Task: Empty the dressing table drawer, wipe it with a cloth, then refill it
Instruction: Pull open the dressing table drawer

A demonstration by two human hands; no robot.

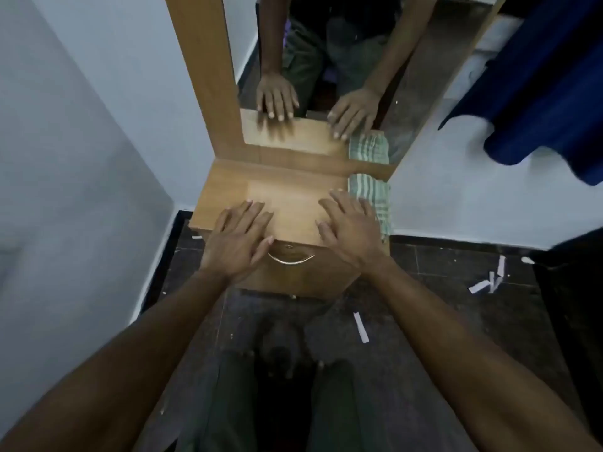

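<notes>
Wooden dressing table [228, 190], left hand [239, 241], right hand [350, 228] spread flat on top

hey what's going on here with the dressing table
A person stands at a small wooden dressing table with a mirror behind it. The left hand and right hand are open, palms down over the top, holding nothing. The drawer is shut, and a green checked cloth lies at the top's right edge.
</notes>
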